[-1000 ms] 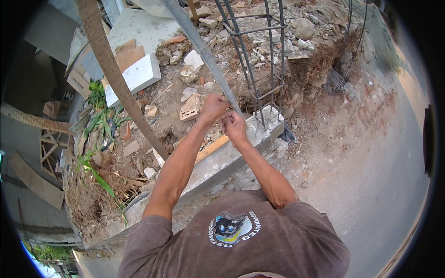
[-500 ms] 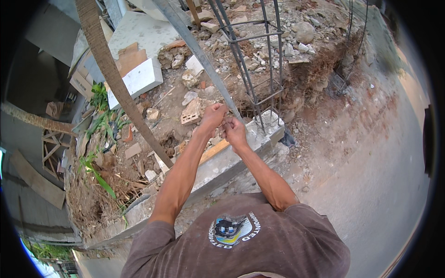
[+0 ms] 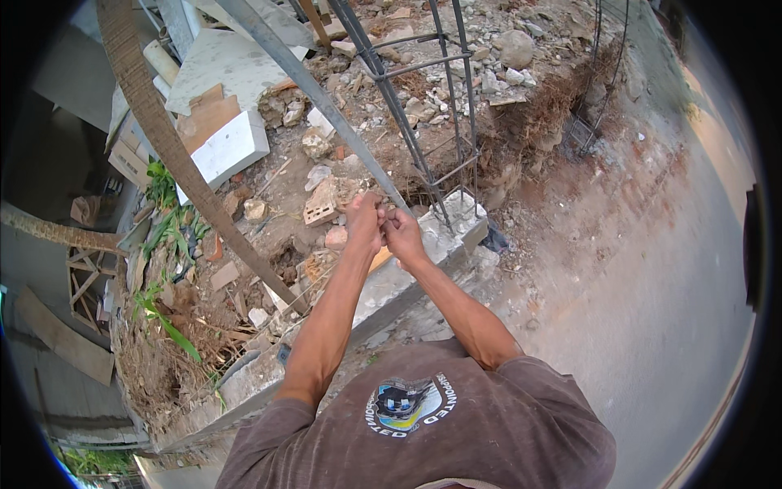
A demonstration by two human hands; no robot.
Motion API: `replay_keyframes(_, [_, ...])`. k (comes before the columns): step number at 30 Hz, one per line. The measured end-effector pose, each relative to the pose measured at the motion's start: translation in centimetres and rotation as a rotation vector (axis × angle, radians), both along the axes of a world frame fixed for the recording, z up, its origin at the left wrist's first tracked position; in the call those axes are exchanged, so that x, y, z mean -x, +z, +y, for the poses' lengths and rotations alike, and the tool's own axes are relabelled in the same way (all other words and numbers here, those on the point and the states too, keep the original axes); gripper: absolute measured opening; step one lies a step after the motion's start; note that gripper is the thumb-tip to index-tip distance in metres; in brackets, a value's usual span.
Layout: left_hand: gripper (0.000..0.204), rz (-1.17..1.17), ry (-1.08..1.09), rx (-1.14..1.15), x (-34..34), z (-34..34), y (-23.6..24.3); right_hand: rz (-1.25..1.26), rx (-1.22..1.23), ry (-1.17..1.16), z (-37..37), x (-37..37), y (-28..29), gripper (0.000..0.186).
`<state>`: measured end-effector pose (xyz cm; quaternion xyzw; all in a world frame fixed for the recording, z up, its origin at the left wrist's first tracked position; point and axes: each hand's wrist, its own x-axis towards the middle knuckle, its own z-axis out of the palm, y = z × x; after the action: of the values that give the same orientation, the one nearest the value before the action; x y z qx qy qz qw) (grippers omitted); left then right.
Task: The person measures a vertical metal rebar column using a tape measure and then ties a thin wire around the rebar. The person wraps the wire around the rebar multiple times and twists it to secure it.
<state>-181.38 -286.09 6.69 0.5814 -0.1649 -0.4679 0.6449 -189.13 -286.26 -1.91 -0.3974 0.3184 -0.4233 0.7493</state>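
Observation:
Both hands meet over the top of a low concrete wall (image 3: 391,283), fingers curled and pinched together. My left hand (image 3: 365,222) is closed, its back turned up. Against it, my right hand (image 3: 402,235) pinches with thumb and fingers. Whatever lies between the fingertips is too small or hidden to name. Just beyond the hands, the lower end of a slanting grey metal bar (image 3: 326,106) comes down to the wall. A strip of yellowish wood (image 3: 380,259) shows on the wall beneath my wrists.
A rebar cage (image 3: 411,134) rises from the wall's end, right of my hands. A long wooden plank (image 3: 183,159) leans at the left. Behind lie rubble, a broken hollow brick (image 3: 322,210), a white block (image 3: 232,151) and green plants (image 3: 167,322). Paved road (image 3: 643,326) runs along the right.
My view has shifted a little, so the surroundings sit farther left. My hands have drawn closer together, and the left is turned more upright. Both remain near the bar's lower end.

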Motion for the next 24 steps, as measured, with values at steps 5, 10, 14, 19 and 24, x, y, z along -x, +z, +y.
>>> replay_keyframes(5, [0.005,0.115,-0.122,-0.072,-1.7,0.0,0.3,0.013,0.061,0.002,-0.1,0.5,0.3,0.007])
replay_keyframes(10, [0.006,0.074,-0.235,0.011,-2.5,0.0,0.3,0.029,0.072,0.013,-0.1,0.4,0.6,0.006])
replay_keyframes(14, [0.010,0.048,-0.255,0.023,-3.1,-0.1,0.4,0.017,0.066,0.003,-0.2,0.6,0.6,0.004])
replay_keyframes(19, [0.013,0.135,-0.205,0.065,-3.4,-0.9,1.0,0.070,0.149,0.005,-0.3,1.6,1.1,0.006])
replay_keyframes(24, [0.016,0.113,-0.237,0.039,-3.9,-1.0,2.0,0.049,0.170,0.029,-0.3,2.4,2.7,0.008])
